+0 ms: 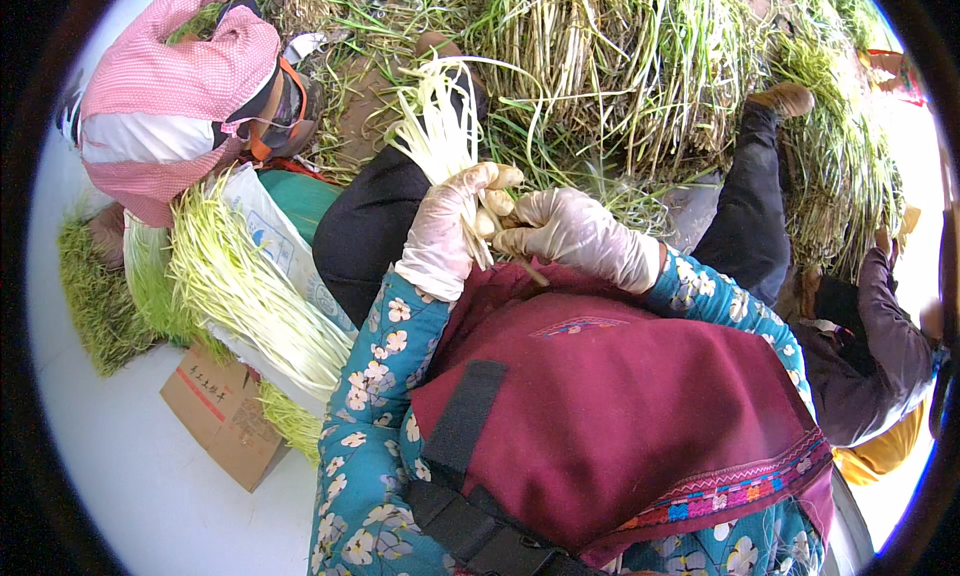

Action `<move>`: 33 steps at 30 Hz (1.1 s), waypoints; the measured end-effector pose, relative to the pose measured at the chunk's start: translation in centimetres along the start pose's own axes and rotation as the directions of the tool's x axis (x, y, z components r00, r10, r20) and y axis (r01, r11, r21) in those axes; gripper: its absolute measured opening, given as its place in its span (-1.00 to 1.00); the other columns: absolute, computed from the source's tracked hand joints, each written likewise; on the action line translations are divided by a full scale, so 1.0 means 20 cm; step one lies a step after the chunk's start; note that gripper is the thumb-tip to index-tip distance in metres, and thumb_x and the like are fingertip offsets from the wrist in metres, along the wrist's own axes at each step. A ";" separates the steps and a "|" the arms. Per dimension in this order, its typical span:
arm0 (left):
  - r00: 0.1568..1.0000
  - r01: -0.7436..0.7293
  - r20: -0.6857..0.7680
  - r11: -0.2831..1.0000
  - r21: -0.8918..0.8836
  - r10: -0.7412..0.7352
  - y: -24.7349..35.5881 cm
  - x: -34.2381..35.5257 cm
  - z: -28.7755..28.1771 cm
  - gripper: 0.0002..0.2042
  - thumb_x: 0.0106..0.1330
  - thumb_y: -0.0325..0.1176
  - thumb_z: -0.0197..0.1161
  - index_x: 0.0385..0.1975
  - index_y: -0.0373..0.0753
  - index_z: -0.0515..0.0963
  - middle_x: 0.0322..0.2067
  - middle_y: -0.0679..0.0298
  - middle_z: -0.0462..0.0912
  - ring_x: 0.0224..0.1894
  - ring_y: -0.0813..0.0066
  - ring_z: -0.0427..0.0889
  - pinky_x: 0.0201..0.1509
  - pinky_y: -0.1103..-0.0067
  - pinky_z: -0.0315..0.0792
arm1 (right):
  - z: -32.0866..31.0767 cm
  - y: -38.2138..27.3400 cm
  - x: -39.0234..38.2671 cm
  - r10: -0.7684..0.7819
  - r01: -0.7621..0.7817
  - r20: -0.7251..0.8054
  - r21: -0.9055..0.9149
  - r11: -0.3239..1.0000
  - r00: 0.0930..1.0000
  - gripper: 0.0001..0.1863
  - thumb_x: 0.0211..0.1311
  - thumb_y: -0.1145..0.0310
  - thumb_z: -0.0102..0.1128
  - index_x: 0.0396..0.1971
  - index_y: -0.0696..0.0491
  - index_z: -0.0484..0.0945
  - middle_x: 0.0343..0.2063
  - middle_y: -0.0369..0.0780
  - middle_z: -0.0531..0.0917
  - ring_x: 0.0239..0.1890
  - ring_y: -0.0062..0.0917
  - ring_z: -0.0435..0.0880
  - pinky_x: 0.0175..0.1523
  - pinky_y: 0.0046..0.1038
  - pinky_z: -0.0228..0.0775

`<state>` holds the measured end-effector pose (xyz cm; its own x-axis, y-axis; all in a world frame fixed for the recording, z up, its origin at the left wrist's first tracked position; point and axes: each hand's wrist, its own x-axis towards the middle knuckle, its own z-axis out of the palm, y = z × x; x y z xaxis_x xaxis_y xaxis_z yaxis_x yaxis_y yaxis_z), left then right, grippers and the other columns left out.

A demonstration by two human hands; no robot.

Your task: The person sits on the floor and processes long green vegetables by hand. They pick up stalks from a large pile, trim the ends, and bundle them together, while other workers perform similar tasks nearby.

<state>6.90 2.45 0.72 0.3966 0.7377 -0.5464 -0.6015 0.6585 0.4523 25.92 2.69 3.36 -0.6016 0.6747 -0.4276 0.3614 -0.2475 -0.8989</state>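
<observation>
My left hand (448,221), in a thin whitish glove with dirty fingertips, is wrapped round a small bunch of pale chive-like stalks (440,126). Their leafy tops fan upward past the hand, and the cut-looking lower ends poke out beneath it. From the right, my right hand (580,234), gloved the same way, comes up against the left fingers. Its thumb and fingers are pinched together at the lower ends of the bunch. A thin brownish stalk (534,273) sticks out just below the right fingertips. What exactly the pinch encloses is partly hidden.
A big heap of long green stalks (610,66) lies ahead. On the left, a pile of pale stalks (260,286) rests on a white sack (265,216), near a cardboard piece (222,411). A person in pink (180,96) bends at left; another person's dark sleeve (885,326) shows at right.
</observation>
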 end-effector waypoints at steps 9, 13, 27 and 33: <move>0.993 0.066 -0.094 0.997 -0.039 -0.069 -0.08 -0.02 -0.02 -0.71 0.32 -0.22 0.22 -0.20 -0.37 0.56 -0.52 0.36 0.60 -0.63 0.66 0.47 -0.57 0.68 0.46 | 0.02 0.07 0.01 -0.158 0.157 -0.002 -0.093 0.983 0.987 -0.71 0.34 0.11 0.18 -0.41 0.03 0.64 -0.61 -0.23 0.61 -0.58 -0.57 0.59 -0.42 -0.48 0.39; 0.995 0.081 -0.053 0.997 -0.005 -0.081 -0.08 -0.01 -0.06 -0.68 0.28 -0.26 0.28 -0.12 -0.37 0.54 -0.25 0.15 0.65 -0.38 0.48 0.63 -0.41 0.58 0.58 | 0.03 0.09 0.01 0.100 -0.155 0.183 0.314 0.937 0.978 -0.76 0.29 0.16 0.24 -0.34 0.04 0.67 -0.60 -0.35 0.60 -0.48 -0.70 0.56 -0.31 -0.55 0.40; 0.992 0.037 0.121 0.986 -0.161 -0.018 -0.02 0.00 -0.15 -0.67 0.29 -0.31 0.26 -0.11 -0.47 0.54 -0.28 0.14 0.67 -0.52 0.61 0.57 -0.61 0.74 0.45 | -0.18 0.20 -0.13 0.220 -0.174 -0.144 0.275 0.945 0.965 -0.78 0.31 0.30 0.17 -0.47 0.10 0.60 -0.59 -0.35 0.59 -0.57 -0.73 0.47 -0.43 -0.57 0.31; 0.999 -0.040 -0.030 0.997 -0.069 0.038 -0.03 0.00 -0.07 -0.70 0.31 -0.30 0.24 -0.13 -0.44 0.56 -0.32 0.21 0.66 -0.48 0.65 0.54 -0.59 0.73 0.37 | -0.08 0.10 -0.08 0.073 -0.079 0.145 0.034 0.996 0.987 -0.55 0.17 -0.03 0.33 -0.27 0.11 0.63 -0.42 -0.16 0.68 -0.35 -0.43 0.62 -0.21 -0.39 0.43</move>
<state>6.35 1.83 -0.53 0.3520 0.7576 -0.5497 -0.6637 0.6161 0.4242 28.80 2.29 2.37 -0.6702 0.5472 -0.5014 0.3832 -0.3235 -0.8652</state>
